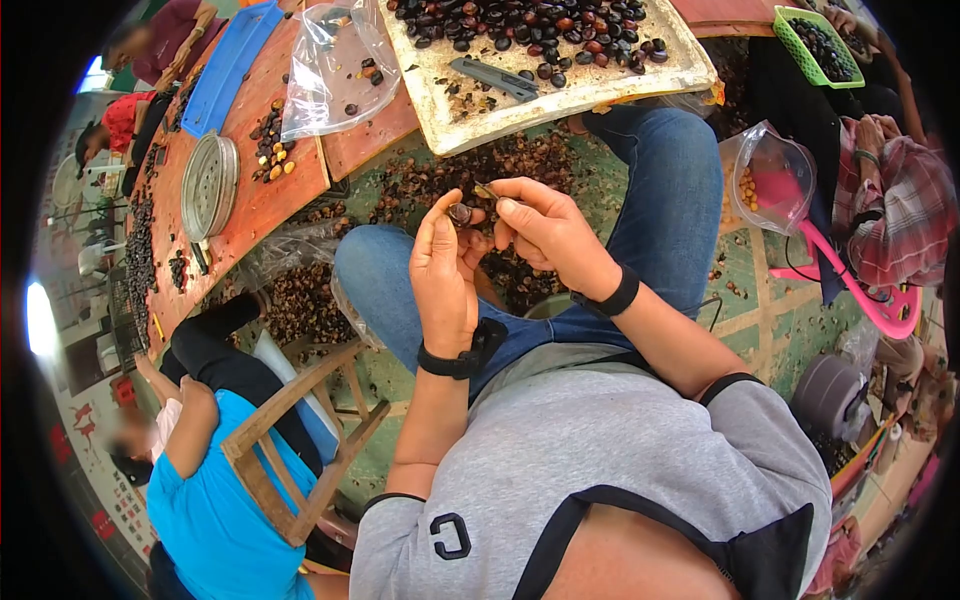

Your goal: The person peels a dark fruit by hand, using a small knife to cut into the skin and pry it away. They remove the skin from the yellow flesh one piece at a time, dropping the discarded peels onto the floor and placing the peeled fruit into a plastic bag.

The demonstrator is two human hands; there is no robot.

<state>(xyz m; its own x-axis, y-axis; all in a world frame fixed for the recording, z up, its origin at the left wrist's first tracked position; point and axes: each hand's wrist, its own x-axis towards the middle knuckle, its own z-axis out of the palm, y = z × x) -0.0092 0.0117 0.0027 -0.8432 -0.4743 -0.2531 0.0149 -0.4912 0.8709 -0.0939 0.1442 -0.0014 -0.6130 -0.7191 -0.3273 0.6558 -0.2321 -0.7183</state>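
My left hand [445,270] holds a dark brown nut [459,213] between thumb and fingertips, raised above my lap. My right hand [545,228] sits just beside it, fingers closed around a small tool [486,190] whose tip meets the nut. Both wrists wear black bands. Below the hands are my knees in blue jeans [660,190]. A white tray [440,110] rests on my knee, carrying several dark nuts [530,25] and a grey knife [495,78].
Brown shells [460,165] litter the green floor. A long orange table [260,190] at left holds a clear bag [335,70], a round metal lid [208,185] and nut piles. A person in blue [215,470] sits at lower left on a wooden chair [300,450]. At right are a pink stool [860,290], a green basket [818,45] and another seated person.
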